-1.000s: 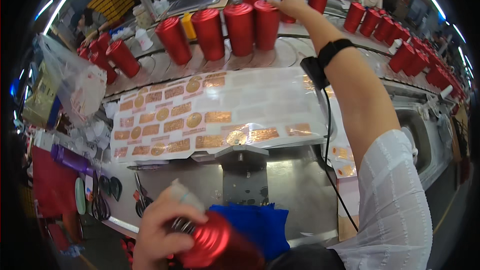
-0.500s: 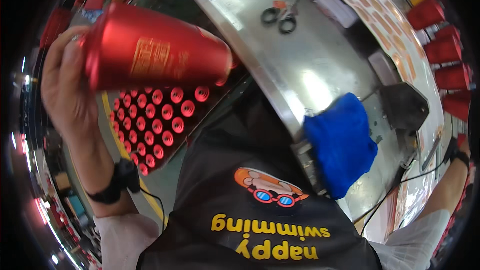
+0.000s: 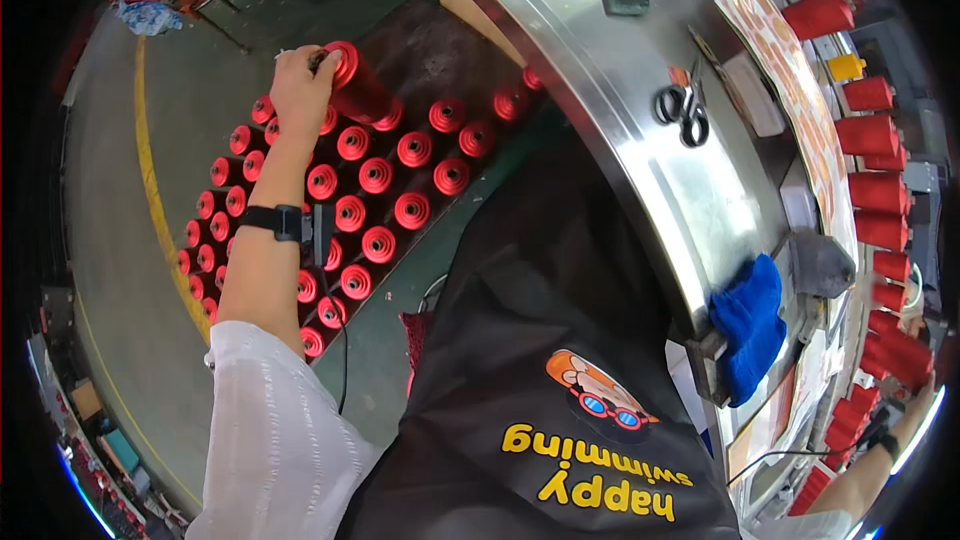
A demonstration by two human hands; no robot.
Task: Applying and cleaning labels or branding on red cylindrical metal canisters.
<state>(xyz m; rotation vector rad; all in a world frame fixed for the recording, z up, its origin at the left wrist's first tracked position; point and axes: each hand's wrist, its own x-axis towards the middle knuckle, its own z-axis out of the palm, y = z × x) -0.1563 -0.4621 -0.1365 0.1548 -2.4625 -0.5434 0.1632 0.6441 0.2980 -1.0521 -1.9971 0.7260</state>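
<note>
The person's left hand [image 3: 298, 90] was closed around a red cone-shaped thread spool [image 3: 352, 90], fingers wrapped over its narrow top end, holding it tilted just above the block of matching red spools [image 3: 375, 175] standing on the floor. Those spools stood upright, wide end down, in tight rows, probably so that each could be gripped by its open tip. Their sides looked ribbed with wound thread, with a glossy sheen, and each showed a dark hollow core at the top.

The right hand [image 3: 915, 410] reached far out at the frame's edge among more red cones [image 3: 880, 230] on the curved machine; whether it was closed on one could not be told. A polished steel table [image 3: 640, 130] arced beside the person, carrying scissors [image 3: 682, 112] and a soft blue cloth [image 3: 748, 325] hung over its rim.
</note>
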